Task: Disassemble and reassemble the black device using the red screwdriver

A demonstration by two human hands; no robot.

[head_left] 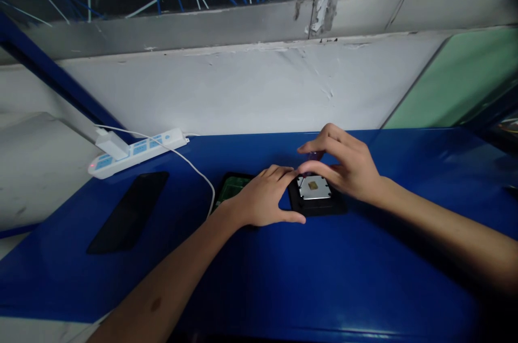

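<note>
1. the black casing [319, 206] lies on the blue tabletop [343, 267], with a silver metal plate [319, 193] set in it, a brownish square [313, 185] at the plate's middle.
2. the right hand [340, 162] is above the casing's upper edge, thumb and fingers clamped on a purple-handled screwdriver [314, 156], its thin shaft slanting down to the plate's upper left corner.
3. the left hand [265, 197] reaches in from the casing's left, fingers close together, thumb apart; whether its fingertips touch the shaft, i cannot tell.
4. left of the casing, partly under that hand, lies a green circuit board [232, 187].
5. farther left of the casing are a white cable [194, 166], a black flat slab [127, 213] and a white power strip [141, 157].
</note>
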